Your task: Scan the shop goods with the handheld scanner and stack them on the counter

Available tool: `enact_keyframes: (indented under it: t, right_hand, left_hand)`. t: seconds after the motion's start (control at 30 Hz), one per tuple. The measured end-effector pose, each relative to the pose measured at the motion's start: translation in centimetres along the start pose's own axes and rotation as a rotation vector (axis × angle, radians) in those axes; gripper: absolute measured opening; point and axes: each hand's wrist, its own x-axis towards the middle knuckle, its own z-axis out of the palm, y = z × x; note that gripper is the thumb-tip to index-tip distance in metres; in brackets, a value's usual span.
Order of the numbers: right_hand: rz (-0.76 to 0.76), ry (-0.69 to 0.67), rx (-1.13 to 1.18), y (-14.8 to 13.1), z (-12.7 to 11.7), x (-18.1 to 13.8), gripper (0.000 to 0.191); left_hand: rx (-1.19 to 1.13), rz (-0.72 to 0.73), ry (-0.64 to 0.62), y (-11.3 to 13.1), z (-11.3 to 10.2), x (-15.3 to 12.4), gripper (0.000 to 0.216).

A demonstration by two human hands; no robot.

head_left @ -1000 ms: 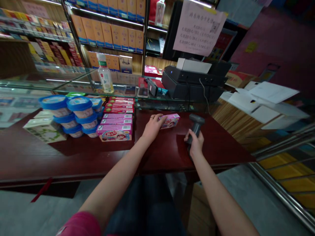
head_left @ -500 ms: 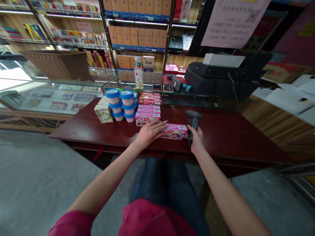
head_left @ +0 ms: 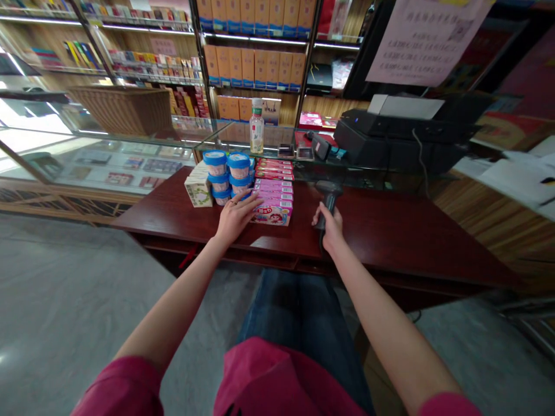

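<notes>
My left hand [head_left: 236, 218] grips the left end of a pink printed box [head_left: 272, 216], with its fingers over the top. That box lies at the front of a row of similar pink boxes [head_left: 277, 189]. My right hand [head_left: 332, 226] is wrapped round the handle of a black barcode scanner [head_left: 328, 189], held upright over the counter to the right of the boxes. Stacked blue-lidded tubs [head_left: 219, 179] stand just behind my left hand. White and green cartons [head_left: 198, 192] are left of the tubs.
Red boxes [head_left: 274, 167] lie behind the pink ones on the dark wooden counter [head_left: 390, 231]. A glass display case runs behind, bearing a drink bottle [head_left: 256, 127], a wicker basket [head_left: 124, 110] and a black machine [head_left: 399, 138] at the right.
My left hand and the pink box have moved left and back, to the front of the row. My right hand has drawn the scanner away from the box. The view has shifted slightly.
</notes>
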Motion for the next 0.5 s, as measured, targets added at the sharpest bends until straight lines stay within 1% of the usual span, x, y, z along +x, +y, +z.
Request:
enact_keyframes:
  t: [0.1, 0.17, 0.23, 0.3, 0.37, 0.5]
  right_hand:
    - [0.073, -0.045, 0.034, -0.8, -2.1, 0.8, 0.054]
    - [0.091, -0.067, 0.056, -1.1, -3.3, 1.1, 0.05]
    - [0.082, -0.063, 0.084, -1.3, -4.0, 1.2, 0.044]
    - [0.072, -0.04, 0.097, -1.4, -4.3, 1.1, 0.04]
    - [0.064, -0.039, 0.088, -1.4, -4.3, 1.0, 0.038]
    - [0.051, -0.107, 0.075, -1.2, -4.1, 0.5, 0.035]
  left_hand:
    - [-0.015, 0.001, 0.018, 0.1, 0.6, 0.4, 0.057]
    - [-0.009, -0.031, 0.049, 0.0, 0.9, 0.5, 0.073]
    - [0.007, -0.07, 0.068, 0.0, 0.9, 0.5, 0.081]
    - [0.021, -0.07, 0.048, 0.1, 0.7, 0.3, 0.079]
    - [0.03, -0.029, 0.0, 0.5, 0.4, 0.1, 0.075]
    - [0.052, 0.023, -0.082, 1.5, 0.0, -0.2, 0.06]
